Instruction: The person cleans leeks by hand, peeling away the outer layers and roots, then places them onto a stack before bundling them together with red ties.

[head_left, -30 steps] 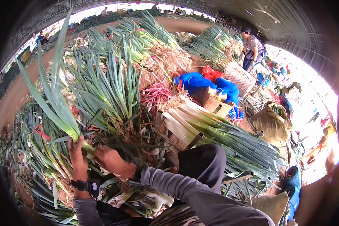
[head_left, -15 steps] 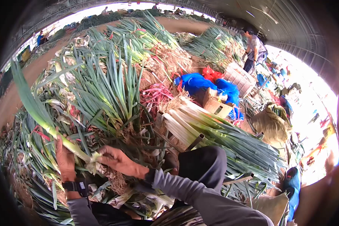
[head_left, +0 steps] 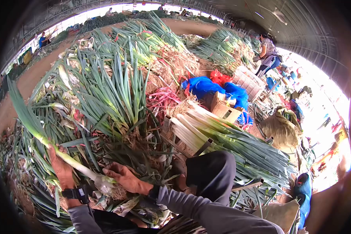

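My left hand (head_left: 61,167) is wrapped round the stalk of a long leek (head_left: 80,167). Its green leaves slant to the upper left, and its white root end points down to the right. At that end, my right hand (head_left: 125,178) has its fingers closed on a pale outer skin (head_left: 108,180) hanging loose by the roots. Beneath both hands lie trimmed leaves and roots. Just beyond them, a bunch of untrimmed leeks (head_left: 123,97) leans on the heap. To the right, a stack of cleaned leeks (head_left: 222,140) rests in a metal-barred rack (head_left: 202,147).
Pink ties (head_left: 163,97) lie behind the rack, near blue netting (head_left: 202,85) and red netting (head_left: 220,77). A wicker basket (head_left: 249,82) and a tan sack (head_left: 282,128) stand to the right. Another person (head_left: 268,56) stands at the back right. My bent knee (head_left: 210,171) is beside the rack.
The leek has tilted and moved slightly down and left with my left hand. A pale skin has come down round its root end under my right hand. The person behind has turned.
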Tool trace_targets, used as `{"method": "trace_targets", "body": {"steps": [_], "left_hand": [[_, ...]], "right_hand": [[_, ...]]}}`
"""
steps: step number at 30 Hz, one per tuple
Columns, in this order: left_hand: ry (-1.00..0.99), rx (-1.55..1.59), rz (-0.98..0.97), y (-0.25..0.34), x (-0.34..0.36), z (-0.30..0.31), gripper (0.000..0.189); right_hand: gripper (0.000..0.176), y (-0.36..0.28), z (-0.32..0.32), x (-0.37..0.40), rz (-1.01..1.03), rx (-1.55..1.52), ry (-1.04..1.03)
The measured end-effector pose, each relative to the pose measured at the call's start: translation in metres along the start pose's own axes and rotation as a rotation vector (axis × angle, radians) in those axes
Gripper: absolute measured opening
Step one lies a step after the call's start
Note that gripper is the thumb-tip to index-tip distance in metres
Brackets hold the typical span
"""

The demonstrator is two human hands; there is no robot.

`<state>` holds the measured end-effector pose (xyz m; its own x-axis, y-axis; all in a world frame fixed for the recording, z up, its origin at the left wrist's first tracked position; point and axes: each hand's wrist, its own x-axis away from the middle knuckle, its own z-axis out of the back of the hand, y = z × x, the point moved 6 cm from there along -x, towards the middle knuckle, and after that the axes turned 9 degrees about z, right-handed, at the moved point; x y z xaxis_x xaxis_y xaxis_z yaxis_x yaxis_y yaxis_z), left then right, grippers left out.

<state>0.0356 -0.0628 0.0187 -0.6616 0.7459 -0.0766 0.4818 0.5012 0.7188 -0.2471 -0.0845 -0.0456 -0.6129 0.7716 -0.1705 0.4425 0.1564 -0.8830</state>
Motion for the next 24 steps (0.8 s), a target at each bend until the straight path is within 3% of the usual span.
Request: {"method": "trace_targets", "body": {"steps": [3, 4, 7, 11, 12, 15, 16, 19, 20, 21, 22, 23, 24], "left_hand": [[0.083, -0.019, 0.006, 0.0, -0.003, 0.018, 0.051], [0.106, -0.038, -0.031, -0.002, -0.003, 0.022, 0.047], [0.216, -0.055, -0.036, -0.01, -0.004, 0.032, 0.043], [0.245, -0.171, -0.08, -0.002, -0.014, 0.049, 0.038], [0.252, -0.191, -0.089, 0.001, -0.02, 0.056, 0.034], [0.239, -0.173, -0.066, -0.008, -0.033, 0.094, 0.032], [0.248, -0.17, -0.056, -0.012, -0.032, 0.098, 0.032], [0.253, -0.166, -0.015, -0.021, -0.036, 0.11, 0.034], [0.229, -0.171, 0.012, -0.023, -0.04, 0.116, 0.036], [0.175, -0.141, 0.045, -0.031, -0.043, 0.12, 0.039], [-0.02, -0.041, 0.071, -0.043, -0.044, 0.112, 0.043], [-0.372, 0.095, 0.122, -0.054, -0.038, 0.105, 0.046], [-0.702, 0.168, 0.164, -0.063, -0.023, 0.086, 0.05]], "right_hand": [[0.047, -0.018, -0.013, 0.001, 0.029, 0.653, -0.108], [0.063, -0.019, -0.021, 0.0, 0.368, 0.783, -0.07], [0.059, 0.022, -0.031, -0.01, 0.224, 1.29, -0.285], [0.045, 0.006, -0.045, -0.003, 0.262, 1.086, -0.548], [0.037, -0.008, -0.052, 0.005, 0.408, 1.076, -0.531], [0.028, -0.027, -0.063, 0.017, 0.376, 1.301, -0.522], [0.021, -0.037, -0.068, 0.021, 0.516, 1.408, -0.509], [0.03, -0.039, -0.071, 0.028, 0.225, 1.454, -0.639], [0.035, -0.055, -0.085, 0.037, 0.465, 0.639, -0.595], [0.04, -0.067, -0.08, 0.049, 0.626, -0.189, -0.482], [0.037, -0.074, -0.075, 0.046, 0.625, -0.351, -0.48], [0.033, -0.071, -0.066, 0.05, 0.553, 0.002, -0.471], [0.03, -0.071, -0.061, 0.053, 0.514, 0.716, -0.525]]}}
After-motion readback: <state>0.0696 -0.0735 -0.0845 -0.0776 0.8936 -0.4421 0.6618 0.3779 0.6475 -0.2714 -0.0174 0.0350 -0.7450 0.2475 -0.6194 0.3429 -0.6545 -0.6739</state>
